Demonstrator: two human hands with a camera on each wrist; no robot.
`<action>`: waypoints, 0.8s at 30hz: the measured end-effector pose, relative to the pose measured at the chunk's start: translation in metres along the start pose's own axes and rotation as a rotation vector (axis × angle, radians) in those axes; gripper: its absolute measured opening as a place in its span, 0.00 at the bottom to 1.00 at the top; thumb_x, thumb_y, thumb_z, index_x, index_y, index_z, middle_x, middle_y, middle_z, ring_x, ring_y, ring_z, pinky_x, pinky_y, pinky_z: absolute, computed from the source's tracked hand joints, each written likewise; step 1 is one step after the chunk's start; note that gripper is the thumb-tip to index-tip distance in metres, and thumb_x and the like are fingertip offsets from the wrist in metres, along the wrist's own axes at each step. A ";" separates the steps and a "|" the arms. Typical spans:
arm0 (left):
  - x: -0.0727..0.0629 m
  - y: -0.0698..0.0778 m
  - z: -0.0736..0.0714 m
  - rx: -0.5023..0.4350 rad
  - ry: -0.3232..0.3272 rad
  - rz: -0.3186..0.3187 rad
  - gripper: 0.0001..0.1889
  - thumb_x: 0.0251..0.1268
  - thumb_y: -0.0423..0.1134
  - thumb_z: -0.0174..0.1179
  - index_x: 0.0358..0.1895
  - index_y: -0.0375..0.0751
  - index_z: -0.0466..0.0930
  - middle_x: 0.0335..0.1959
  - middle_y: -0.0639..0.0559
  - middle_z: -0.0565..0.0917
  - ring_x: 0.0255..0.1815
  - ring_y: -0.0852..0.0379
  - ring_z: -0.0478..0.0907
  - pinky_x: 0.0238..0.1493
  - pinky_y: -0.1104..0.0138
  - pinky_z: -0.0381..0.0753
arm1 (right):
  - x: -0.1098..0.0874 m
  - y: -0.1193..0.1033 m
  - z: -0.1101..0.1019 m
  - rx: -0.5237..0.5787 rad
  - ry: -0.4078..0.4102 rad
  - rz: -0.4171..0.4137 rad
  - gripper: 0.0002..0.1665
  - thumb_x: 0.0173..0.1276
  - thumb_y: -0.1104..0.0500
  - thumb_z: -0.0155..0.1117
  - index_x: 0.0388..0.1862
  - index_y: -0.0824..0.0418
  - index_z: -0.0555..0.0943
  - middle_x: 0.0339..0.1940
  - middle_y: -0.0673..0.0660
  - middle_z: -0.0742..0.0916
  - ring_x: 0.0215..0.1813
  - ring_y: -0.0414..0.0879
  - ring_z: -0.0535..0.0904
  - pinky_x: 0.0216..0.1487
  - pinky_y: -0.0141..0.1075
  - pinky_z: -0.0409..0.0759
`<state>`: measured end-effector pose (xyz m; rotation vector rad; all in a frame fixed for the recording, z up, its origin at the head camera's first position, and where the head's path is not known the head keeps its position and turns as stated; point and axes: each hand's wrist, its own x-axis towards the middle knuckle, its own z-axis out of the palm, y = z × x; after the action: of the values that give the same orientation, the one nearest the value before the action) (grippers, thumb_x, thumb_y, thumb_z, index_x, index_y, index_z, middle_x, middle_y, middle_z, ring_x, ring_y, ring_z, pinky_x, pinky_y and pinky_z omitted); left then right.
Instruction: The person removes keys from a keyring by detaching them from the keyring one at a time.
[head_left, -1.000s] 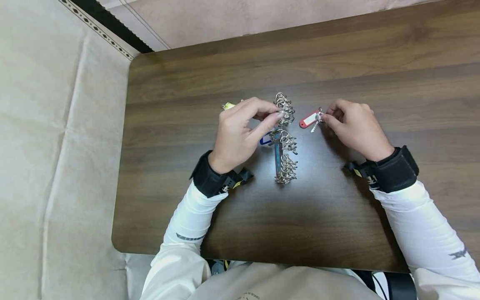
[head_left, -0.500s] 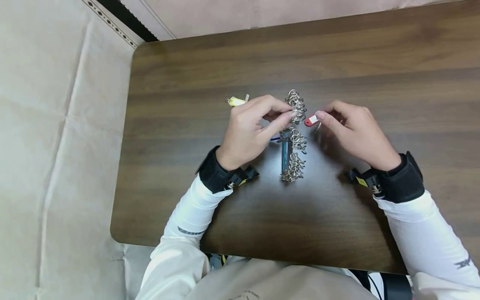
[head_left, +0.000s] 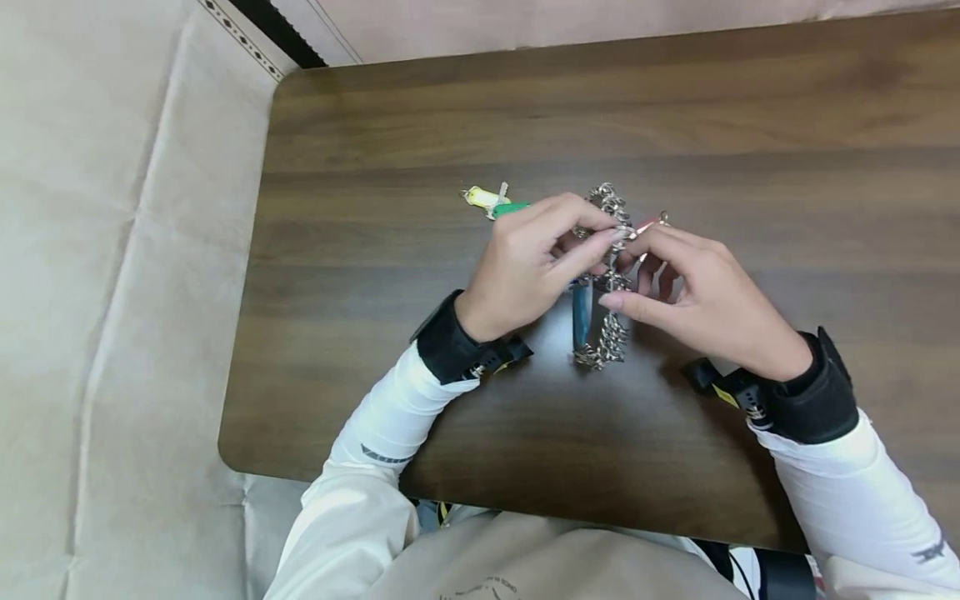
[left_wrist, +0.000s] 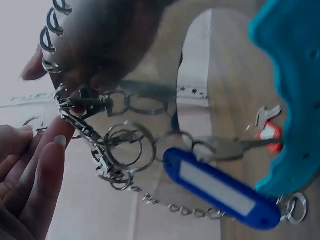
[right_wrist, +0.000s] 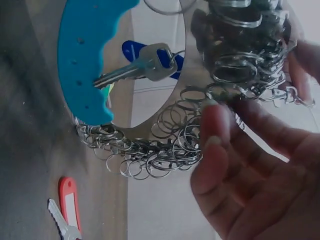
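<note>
A ring-shaped key holder with a teal grip stands on edge, its rim lined with metal rings and clips. My left hand pinches a small metal clip at the holder's upper part. Opposite it, my right hand has its fingertips among the rings, thumb apart from index finger. From the holder hangs a key with a blue key tag. A red key tag with its own key lies on the table, mostly hidden behind my right hand in the head view.
Left of the holder, a yellow key tag and a green key tag lie on the table, the green one partly covered by my left hand. The wooden table has its left edge beside a pale padded surface.
My right hand has left the red key tag and come left to the holder's rings. The left hand keeps its pinch there. The head view has shifted, bringing the green tag into sight.
</note>
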<state>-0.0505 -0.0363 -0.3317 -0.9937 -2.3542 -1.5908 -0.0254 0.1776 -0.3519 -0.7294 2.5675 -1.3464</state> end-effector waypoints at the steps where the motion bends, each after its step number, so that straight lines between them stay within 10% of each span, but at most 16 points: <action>1: 0.000 0.000 0.003 0.002 -0.020 0.002 0.04 0.69 0.29 0.63 0.40 0.29 0.84 0.34 0.43 0.87 0.29 0.62 0.85 0.37 0.77 0.81 | -0.003 0.000 -0.001 -0.018 -0.007 0.016 0.16 0.63 0.58 0.76 0.47 0.57 0.81 0.34 0.48 0.81 0.34 0.35 0.74 0.33 0.25 0.72; 14: 0.002 0.001 0.019 0.054 -0.110 0.016 0.05 0.71 0.33 0.63 0.42 0.34 0.85 0.37 0.48 0.88 0.34 0.64 0.79 0.42 0.78 0.76 | -0.011 0.004 -0.001 0.007 0.017 0.084 0.08 0.73 0.64 0.63 0.47 0.57 0.84 0.25 0.48 0.79 0.24 0.35 0.69 0.27 0.26 0.66; 24: 0.003 0.000 0.022 0.072 -0.097 0.035 0.05 0.68 0.35 0.66 0.40 0.36 0.88 0.36 0.50 0.89 0.36 0.61 0.78 0.40 0.76 0.73 | -0.012 0.003 0.006 -0.161 0.135 -0.031 0.09 0.75 0.66 0.56 0.36 0.61 0.83 0.21 0.50 0.75 0.25 0.39 0.67 0.31 0.27 0.63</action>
<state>-0.0473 -0.0163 -0.3400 -1.1139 -2.4230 -1.4668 -0.0141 0.1808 -0.3590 -0.7296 2.8078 -1.2489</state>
